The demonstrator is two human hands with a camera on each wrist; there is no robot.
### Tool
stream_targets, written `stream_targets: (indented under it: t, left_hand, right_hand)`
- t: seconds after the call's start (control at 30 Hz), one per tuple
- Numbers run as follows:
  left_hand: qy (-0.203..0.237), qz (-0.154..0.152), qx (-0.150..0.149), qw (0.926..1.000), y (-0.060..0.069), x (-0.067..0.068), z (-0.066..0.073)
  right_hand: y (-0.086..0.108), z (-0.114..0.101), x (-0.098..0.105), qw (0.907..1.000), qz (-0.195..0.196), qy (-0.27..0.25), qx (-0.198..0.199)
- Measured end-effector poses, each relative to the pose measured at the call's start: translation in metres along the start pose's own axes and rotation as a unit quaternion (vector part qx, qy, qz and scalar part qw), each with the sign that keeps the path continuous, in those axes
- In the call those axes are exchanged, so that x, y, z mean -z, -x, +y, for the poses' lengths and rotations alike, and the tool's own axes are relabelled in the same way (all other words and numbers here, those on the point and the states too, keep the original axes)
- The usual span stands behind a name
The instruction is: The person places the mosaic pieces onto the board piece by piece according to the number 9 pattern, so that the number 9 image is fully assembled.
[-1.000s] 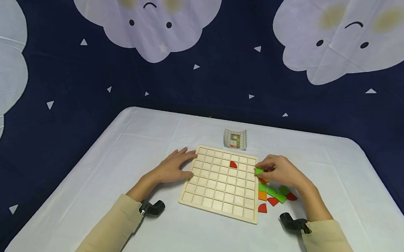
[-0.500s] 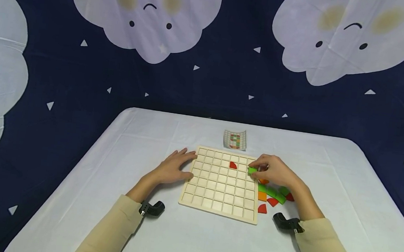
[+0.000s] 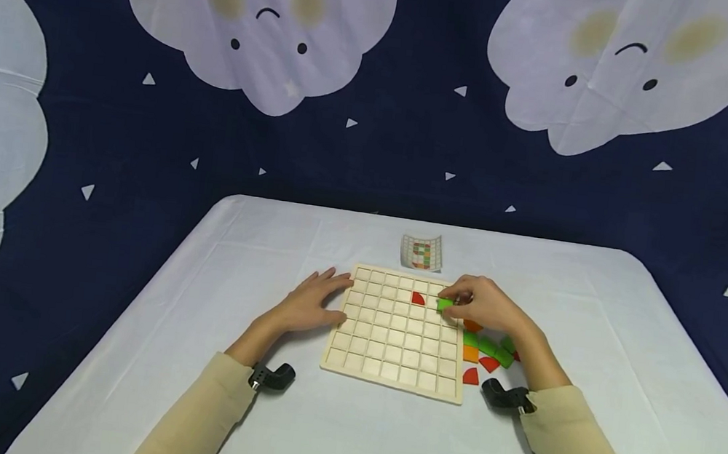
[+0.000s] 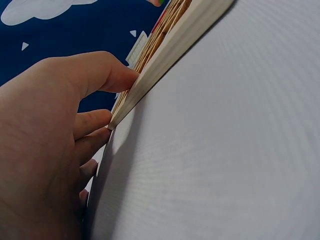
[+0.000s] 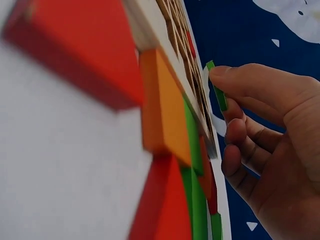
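Nearest me, my tan sleeves reach in over the table, well apart and angled toward each other. A steady right wrist should clear the loose red quarter-round and, beyond it, the orange square at the right side of the board.

My left hand rests at the board's left edge, fingers spread and relaxed, tips and thumb touching the rim and gripping nothing. A light push there should hold it in place (too much and I'd shove it against the orange square).

Farther up, my right hand is above the board's far right part, thumb and fingertips brought together in a pinch on the green piece. The right wrist view shows that piece clear of the board and, as near as I can judge, roughly level with it. Setting it into a cell looks like the step in hand; I cannot tell which cell lies beneath. I'd square its sides to the ridges, lower one edge first, then release and press it flat with a fingertip, without nudging the red piece to its left.

Beyond the board lies the pattern card, worth a glance before letting go.
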State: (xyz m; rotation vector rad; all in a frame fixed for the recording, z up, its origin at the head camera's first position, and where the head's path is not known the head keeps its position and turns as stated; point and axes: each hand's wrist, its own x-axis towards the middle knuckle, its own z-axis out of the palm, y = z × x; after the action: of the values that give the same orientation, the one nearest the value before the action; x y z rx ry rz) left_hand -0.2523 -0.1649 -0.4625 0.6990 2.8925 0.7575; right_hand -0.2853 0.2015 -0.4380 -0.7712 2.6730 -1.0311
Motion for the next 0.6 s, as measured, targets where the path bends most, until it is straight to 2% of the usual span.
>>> stream_targets:
  t: [0.1, 0.4, 0.6]
  left_hand:
    - [-0.001, -0.002, 0.000, 1.0000, 0.001, 0.001, 0.000]
    - [0.000, 0.009, -0.003, 1.0000, 0.002, 0.002, 0.000]
    - [-0.003, 0.004, -0.001, 1.0000, 0.002, 0.001, -0.001]
  right_hand:
    - [-0.005, -0.003, -0.002, 0.9999, -0.005, -0.001, 0.011]
    - [-0.012, -0.009, -0.002, 1.0000, 0.003, 0.006, 0.003]
    - [-0.016, -0.011, -0.006, 1.0000, -0.007, 0.006, 0.004]
